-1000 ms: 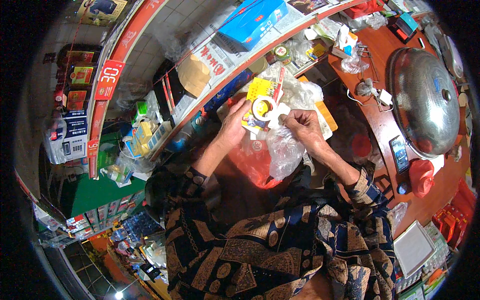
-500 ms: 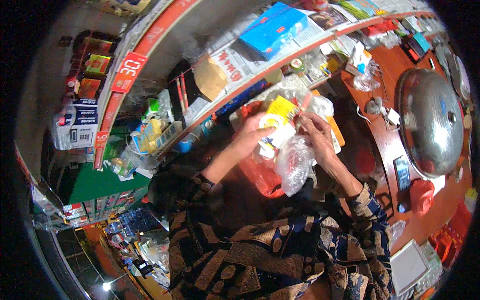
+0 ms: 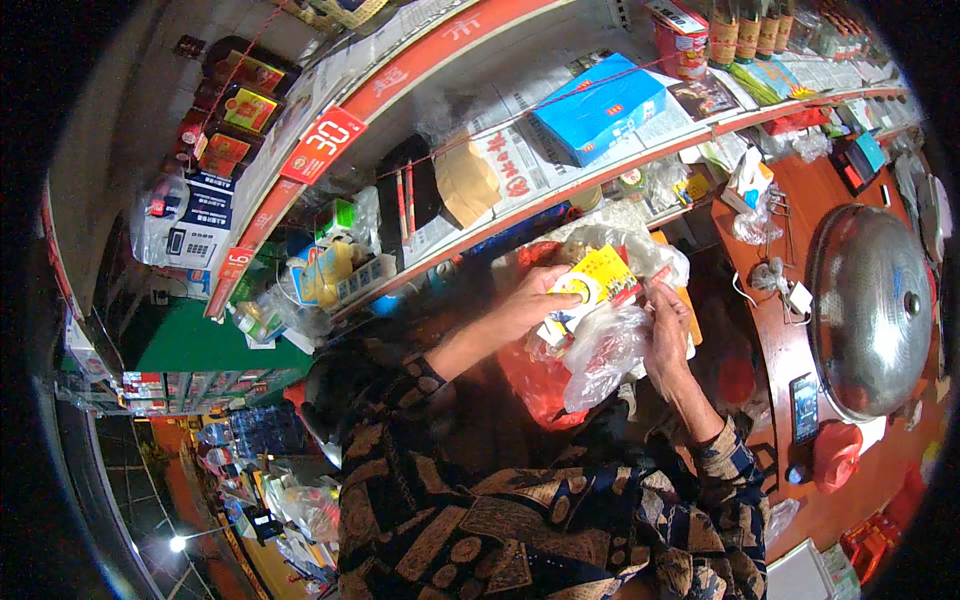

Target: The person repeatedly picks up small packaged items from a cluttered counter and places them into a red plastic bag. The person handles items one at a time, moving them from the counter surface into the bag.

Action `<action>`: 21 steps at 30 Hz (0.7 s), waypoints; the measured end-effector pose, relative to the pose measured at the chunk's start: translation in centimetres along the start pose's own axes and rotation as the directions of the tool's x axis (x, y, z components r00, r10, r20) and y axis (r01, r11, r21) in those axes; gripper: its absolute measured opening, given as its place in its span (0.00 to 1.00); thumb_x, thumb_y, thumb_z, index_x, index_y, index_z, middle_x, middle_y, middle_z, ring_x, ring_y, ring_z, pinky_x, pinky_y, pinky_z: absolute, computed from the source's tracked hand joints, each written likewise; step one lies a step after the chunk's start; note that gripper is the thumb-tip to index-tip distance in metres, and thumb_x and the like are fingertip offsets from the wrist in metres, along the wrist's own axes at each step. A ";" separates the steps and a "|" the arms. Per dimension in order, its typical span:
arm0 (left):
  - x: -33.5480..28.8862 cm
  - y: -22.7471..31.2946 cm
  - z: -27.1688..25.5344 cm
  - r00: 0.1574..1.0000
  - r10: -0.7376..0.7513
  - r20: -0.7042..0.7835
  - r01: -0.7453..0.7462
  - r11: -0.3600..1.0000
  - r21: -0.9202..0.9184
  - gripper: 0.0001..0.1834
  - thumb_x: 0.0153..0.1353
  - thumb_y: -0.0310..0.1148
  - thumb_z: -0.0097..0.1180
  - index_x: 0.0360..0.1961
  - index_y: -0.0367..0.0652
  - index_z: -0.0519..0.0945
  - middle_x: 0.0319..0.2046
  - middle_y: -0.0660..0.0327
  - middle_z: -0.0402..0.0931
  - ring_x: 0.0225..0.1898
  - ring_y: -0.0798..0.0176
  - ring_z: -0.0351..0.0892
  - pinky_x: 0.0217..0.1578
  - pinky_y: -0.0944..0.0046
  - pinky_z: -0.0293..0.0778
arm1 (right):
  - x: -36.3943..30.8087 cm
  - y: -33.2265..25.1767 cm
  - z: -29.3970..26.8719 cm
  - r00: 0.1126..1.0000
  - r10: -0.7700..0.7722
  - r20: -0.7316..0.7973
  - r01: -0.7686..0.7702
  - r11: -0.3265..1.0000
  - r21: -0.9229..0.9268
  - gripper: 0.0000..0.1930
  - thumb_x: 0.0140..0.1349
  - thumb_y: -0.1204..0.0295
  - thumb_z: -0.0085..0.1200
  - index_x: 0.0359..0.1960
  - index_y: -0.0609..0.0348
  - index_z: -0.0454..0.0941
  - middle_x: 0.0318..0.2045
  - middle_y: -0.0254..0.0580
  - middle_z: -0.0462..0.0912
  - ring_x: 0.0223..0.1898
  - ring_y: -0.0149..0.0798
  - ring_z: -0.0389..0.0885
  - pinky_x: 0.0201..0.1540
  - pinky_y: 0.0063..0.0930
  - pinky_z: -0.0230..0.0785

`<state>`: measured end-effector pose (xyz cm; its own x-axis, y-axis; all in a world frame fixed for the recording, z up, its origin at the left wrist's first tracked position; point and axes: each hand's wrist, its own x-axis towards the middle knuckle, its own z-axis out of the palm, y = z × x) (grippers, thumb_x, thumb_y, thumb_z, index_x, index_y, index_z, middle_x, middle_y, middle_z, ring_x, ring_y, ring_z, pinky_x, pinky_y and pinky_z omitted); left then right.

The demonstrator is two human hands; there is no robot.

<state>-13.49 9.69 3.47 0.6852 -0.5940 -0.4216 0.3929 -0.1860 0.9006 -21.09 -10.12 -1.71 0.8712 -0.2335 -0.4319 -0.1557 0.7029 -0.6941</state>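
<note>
Yellow packet (image 3: 605, 272) sits in your left hand (image 3: 522, 310), in front of your body, its yellow part angled toward the far right. Compared with a second ago, it has turned: the yellow part, which stood toward the far side, now slants to the right, and your left thumb lies across its face, partly covering the white ring there. Your right hand (image 3: 672, 335) has parted from the ring, where its fingertips were, and is now beyond the packet's right end. That seems to leave the left hand alone carrying the packet, with the right one free to deal with whatever lies at that end.

Your left fingers are gripping the packet at its near left, thumb on top; the yellow part projects past the thumb, to the right and far side. A white piece (image 3: 555, 328) shows on the near side of that thumb; you cannot tell whether it is joined on. Your right fingers are curled with their tips close together, just right of the packet; whether they pinch anything is unclear. A clear plastic bag (image 3: 605, 360) hangs between your hands on the near side, in front of a red bag (image 3: 535, 385).
</note>
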 end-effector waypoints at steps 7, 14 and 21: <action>0.1 0.0 -0.2 0.997 -0.066 -0.034 0.060 0.984 -0.167 0.19 0.59 0.23 0.56 0.53 0.33 0.74 0.45 0.59 0.79 0.45 0.67 0.79 0.47 0.67 0.75 | -1.5 -2.6 1.5 0.997 -0.072 -0.023 0.067 0.984 -0.167 0.05 0.61 0.73 0.56 0.32 0.62 0.81 0.24 0.24 0.75 0.23 0.17 0.64 0.25 0.14 0.53; 1.3 -0.4 -1.1 0.989 -0.142 0.040 0.148 0.943 -0.297 0.20 0.59 0.23 0.56 0.54 0.36 0.73 0.45 0.60 0.79 0.46 0.66 0.80 0.51 0.65 0.74 | -0.1 -1.5 -0.2 0.983 -0.134 0.127 0.128 0.990 0.057 0.03 0.63 0.76 0.56 0.35 0.62 0.81 0.30 0.30 0.82 0.30 0.21 0.75 0.35 0.17 0.66; 1.5 -0.5 -1.9 0.983 -0.182 -0.012 0.161 0.896 -0.413 0.18 0.59 0.23 0.55 0.52 0.35 0.74 0.44 0.59 0.80 0.43 0.66 0.81 0.48 0.66 0.76 | 0.1 -1.8 -1.1 0.936 -0.151 0.318 0.149 0.988 0.030 0.05 0.64 0.74 0.56 0.38 0.62 0.79 0.33 0.31 0.81 0.33 0.22 0.74 0.40 0.20 0.68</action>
<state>-11.51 10.36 2.23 0.6097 -0.5407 -0.5797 0.7158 0.0613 0.6956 -21.19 -12.13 -1.15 0.9869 -0.1113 -0.1166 -0.0099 0.6798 -0.7333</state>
